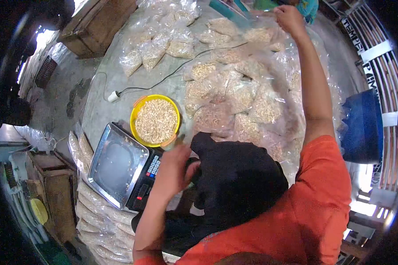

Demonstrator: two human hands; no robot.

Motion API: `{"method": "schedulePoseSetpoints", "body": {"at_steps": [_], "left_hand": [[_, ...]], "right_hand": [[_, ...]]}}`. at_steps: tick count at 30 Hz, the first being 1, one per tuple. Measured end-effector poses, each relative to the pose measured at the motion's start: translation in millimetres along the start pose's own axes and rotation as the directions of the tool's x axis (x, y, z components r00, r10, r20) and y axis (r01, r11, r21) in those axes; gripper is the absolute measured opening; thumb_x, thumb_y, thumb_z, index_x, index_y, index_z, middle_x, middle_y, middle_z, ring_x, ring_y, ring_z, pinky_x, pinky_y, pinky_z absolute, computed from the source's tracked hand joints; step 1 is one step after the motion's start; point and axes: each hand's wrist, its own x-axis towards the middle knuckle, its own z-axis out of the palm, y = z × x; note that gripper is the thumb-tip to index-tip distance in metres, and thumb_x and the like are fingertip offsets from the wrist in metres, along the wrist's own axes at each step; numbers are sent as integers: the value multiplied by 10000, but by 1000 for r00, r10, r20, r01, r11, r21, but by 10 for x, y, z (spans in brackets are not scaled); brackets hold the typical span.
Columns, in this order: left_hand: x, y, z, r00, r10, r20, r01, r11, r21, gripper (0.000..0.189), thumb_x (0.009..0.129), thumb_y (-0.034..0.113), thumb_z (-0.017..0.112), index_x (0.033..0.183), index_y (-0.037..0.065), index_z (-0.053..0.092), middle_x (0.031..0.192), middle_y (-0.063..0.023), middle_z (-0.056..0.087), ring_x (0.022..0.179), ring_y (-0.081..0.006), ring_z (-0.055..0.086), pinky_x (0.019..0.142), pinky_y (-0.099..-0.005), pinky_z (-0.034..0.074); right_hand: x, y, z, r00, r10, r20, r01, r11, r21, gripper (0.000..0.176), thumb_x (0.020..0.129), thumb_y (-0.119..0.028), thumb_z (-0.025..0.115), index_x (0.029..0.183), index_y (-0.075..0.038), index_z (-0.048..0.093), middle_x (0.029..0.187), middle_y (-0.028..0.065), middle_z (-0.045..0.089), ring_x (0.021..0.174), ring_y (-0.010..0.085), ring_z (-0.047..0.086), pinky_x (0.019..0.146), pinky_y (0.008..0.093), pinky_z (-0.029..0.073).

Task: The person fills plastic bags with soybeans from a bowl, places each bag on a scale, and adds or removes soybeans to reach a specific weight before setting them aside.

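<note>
My left hand point(174, 170) is over the edge of the digital scale point(117, 163), just below the yellow bowl point(132, 121). Its thumb stands apart from its blurred fingers, and I see nothing between them. Pale, shelled-looking pieces point(157, 120), perhaps peanuts, fill the bowl. The scale's steel pan carries only a few crumbs. Stretched far to the upper right, my right hand point(289, 18) is closed beside clear plastic; what it grips, if anything, cannot be made out. Below it lie many filled clear bags point(265, 108). Black cloth point(239, 176) covers the area between my arms.
More filled bags point(152, 51) lie at the back, and others point(101, 216) are stacked left of me. A cord with a white socket point(113, 96) crosses the floor sheet. Wooden boxes point(97, 26) stand left, a blue tub point(362, 128) right. Another person's teal sleeve point(309, 9) shows at the top.
</note>
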Motion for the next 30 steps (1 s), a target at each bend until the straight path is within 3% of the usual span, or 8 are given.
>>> {"method": "schedulePoseSetpoints", "body": {"at_steps": [6,10,15,17,18,21,25,30], "left_hand": [[-572,-30,180,977,-201,64,210,959,-190,525,902,199,787,1375,30,635,1174,-231,706,1102,-439,660,979,-498,525],[-914,-11,442,937,-339,80,342,849,-403,445,916,141,745,1337,26,654,1238,-217,713,1175,-413,671,995,-491,534],[-877,-83,514,906,-376,196,424,807,-412,418,862,179,765,1234,11,676,1248,-252,702,1179,-460,662,989,-511,529],[-815,-155,498,760,-510,403,644,673,-362,472,840,250,780,1233,12,675,1233,-271,697,1197,-473,645,1013,-506,511],[-797,-197,489,763,-503,407,640,680,-359,472,840,250,780,1233,12,675,1233,-271,697,1197,-473,645,1013,-506,511],[-838,-388,616,828,-448,339,559,708,-431,516,840,299,784,1250,8,670,1264,-280,680,1214,-478,629,1035,-491,500],[-1133,-621,977,859,-438,265,512,720,-468,517,831,284,791,1253,9,679,1308,-271,665,1226,-463,631,1039,-485,499],[-1153,-612,901,827,-498,262,560,679,-475,521,817,278,794,1254,17,684,1287,-256,675,1214,-452,641,1029,-486,503]], "right_hand": [[-119,1126,1127,967,-112,-229,62,974,-217,290,1005,-286,596,1051,-61,772,1041,255,739,992,451,708,873,543,551],[-252,2449,2131,954,67,293,108,834,-541,328,978,-282,615,1163,-35,727,1108,273,726,1058,451,700,923,550,553],[-197,347,2113,998,57,34,-47,967,-252,310,942,-230,625,1131,-1,713,1148,249,726,1076,428,704,915,545,560],[166,9,2850,864,-490,-115,481,871,-103,342,948,-278,656,1167,-28,735,1156,220,738,1063,414,718,902,534,557],[38,-837,2665,969,-203,138,178,969,174,419,947,-340,688,1199,-9,740,1186,224,744,1079,391,726,937,493,560],[220,-1436,3741,999,-23,33,21,998,53,621,910,-534,754,1183,25,743,1176,251,750,1108,399,733,956,451,571],[255,-1679,3948,868,345,357,-429,883,190,474,945,-383,651,1151,30,758,1225,297,713,1175,432,691,1024,493,539],[297,-1589,3976,891,157,426,-197,979,51,435,928,-355,652,1092,30,770,1214,290,718,1147,433,703,993,497,551]]}}
